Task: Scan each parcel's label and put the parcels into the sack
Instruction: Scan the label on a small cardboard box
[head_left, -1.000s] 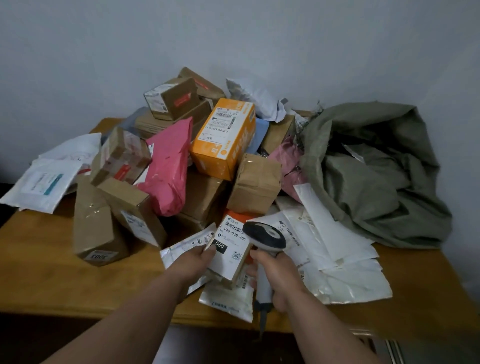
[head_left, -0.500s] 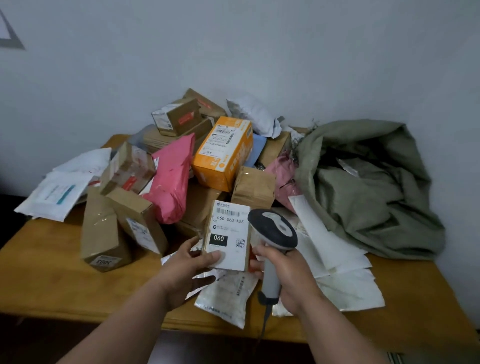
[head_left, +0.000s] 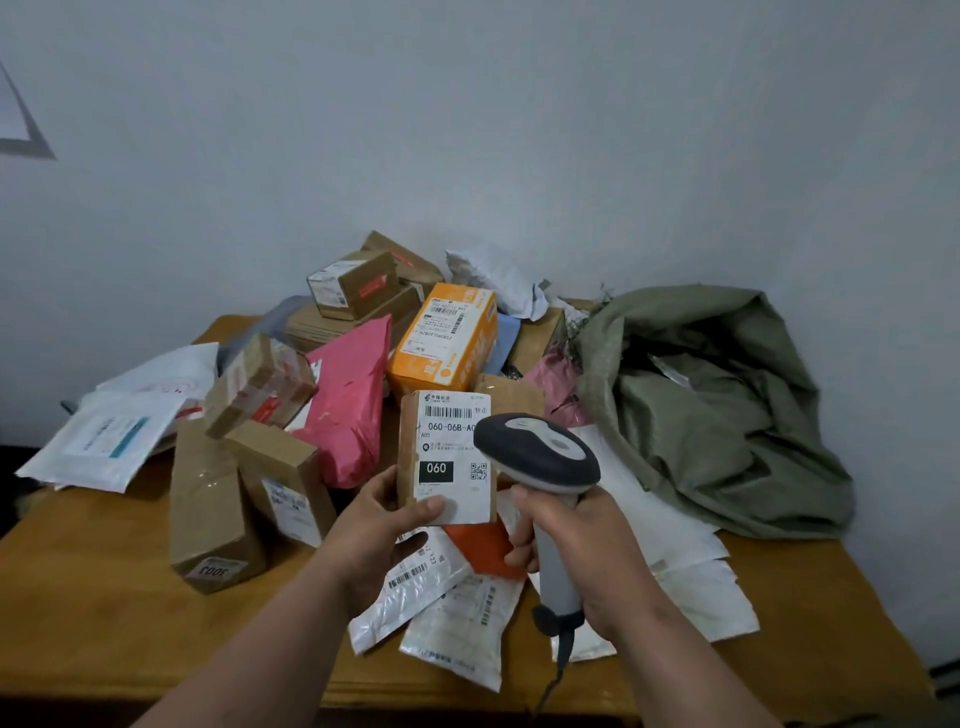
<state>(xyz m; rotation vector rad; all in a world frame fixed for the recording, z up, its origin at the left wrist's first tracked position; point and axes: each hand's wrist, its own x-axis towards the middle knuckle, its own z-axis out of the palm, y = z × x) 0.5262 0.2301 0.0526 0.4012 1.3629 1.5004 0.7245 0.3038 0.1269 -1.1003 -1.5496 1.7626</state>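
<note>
Raised from the heap since the earlier frames, the small parcel (head_left: 447, 457) now stands upright above the table (head_left: 104, 597), its label turned toward the camera; the scanner (head_left: 540, 457) has come up beside it, its head overlapping the label's right edge. The left hand (head_left: 374, 525) grips the parcel at its lower left corner, thumb across the label's bottom edge and fingers behind. The right hand (head_left: 576, 551) is closed around the scanner's grey handle, from which a cable hangs.

Handling: the parcel appears to be a stiff, taped cardboard box, light enough for one hand. Its tape may be slick, so a hold on the lower edges, clear of the barcode, seems best.

Legible writing: "060-06B-A0…", with "A05" beneath it, a black block reading "060", a barcode above and a QR code at right; the finer print is too small to read. The orange box (head_left: 447, 338) behind carries a barcoded label with "1762809756085…". A brown box (head_left: 213, 514) at left shows "3003", inverted.

The green sack (head_left: 727, 405) lies slumped at the table's right, well apart from the held parcel, its mouth facing the heap.
</note>
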